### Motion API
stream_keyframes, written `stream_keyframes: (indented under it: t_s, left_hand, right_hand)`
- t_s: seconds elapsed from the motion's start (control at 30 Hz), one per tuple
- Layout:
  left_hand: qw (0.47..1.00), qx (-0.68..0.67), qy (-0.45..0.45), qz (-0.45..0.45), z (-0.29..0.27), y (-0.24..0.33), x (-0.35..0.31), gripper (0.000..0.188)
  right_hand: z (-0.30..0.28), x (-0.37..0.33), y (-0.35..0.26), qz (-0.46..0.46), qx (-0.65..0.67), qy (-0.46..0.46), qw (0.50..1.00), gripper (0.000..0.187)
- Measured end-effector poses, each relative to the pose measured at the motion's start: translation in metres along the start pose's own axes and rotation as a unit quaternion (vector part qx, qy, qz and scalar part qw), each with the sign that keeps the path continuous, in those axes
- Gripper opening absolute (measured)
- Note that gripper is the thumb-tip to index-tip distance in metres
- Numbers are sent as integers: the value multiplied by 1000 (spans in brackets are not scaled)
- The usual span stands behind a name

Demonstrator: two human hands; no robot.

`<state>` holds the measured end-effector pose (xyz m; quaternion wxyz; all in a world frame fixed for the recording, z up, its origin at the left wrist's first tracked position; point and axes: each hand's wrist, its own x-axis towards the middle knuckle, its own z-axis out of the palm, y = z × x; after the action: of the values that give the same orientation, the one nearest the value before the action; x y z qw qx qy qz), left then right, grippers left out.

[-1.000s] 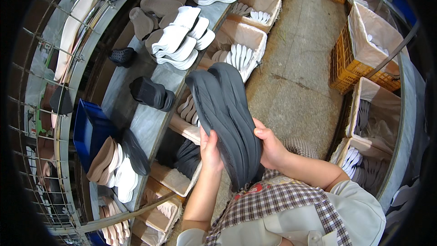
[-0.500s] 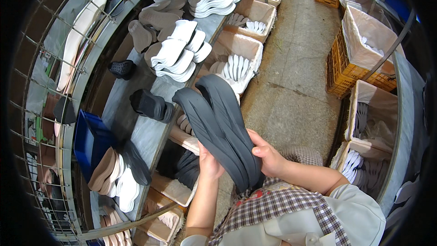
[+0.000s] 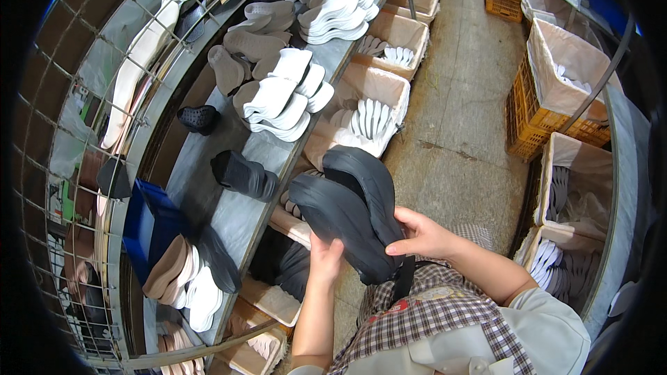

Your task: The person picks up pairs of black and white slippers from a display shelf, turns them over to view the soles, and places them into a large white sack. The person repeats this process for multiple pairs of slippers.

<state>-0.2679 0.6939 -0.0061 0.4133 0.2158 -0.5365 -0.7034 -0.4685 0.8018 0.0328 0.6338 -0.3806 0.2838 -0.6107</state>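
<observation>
Two thick black shoe soles are held side by side in front of my body, their far ends pointing up and left. My left hand grips the near left side of the pair, its thumb against the edge and its other fingers hidden underneath. From the right, my right hand is closed on the other sole, thumb near the lower end. Below the soles hangs a dark strip that I cannot make out clearly. Left of the pair, a stack of black soles lies on the grey bench.
White soles and grey soles are stacked along the bench. A blue bin stands beside brown soles. Cloth-lined baskets line the bench's edge. Yellow crates stand right of the aisle. Wire mesh borders the left.
The soles have turned in my hands and now show a broader face instead of the grooved sides. They sit slightly lower and to the right in view. Both hands keep hold.
</observation>
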Motion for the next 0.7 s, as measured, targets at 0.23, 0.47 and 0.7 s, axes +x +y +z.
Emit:
stream_keyframes:
  t_s: [0.23, 0.47, 0.7]
  left_hand:
    - [999, 48, -23, 2, -12, -7, -1, 52]
    - [990, -66, -31, -119, 14, 21, 21, 47]
    - [964, -115, 39, -238, 45, 45, 19, 63]
  right_hand:
    - [-7, -3, -2, 10, 39, -17, 999, 64]
    - [-17, 2, -9, -115, -270, -9, 956, 61]
    - [-35, 13, -9, -95, -317, -34, 943, 41]
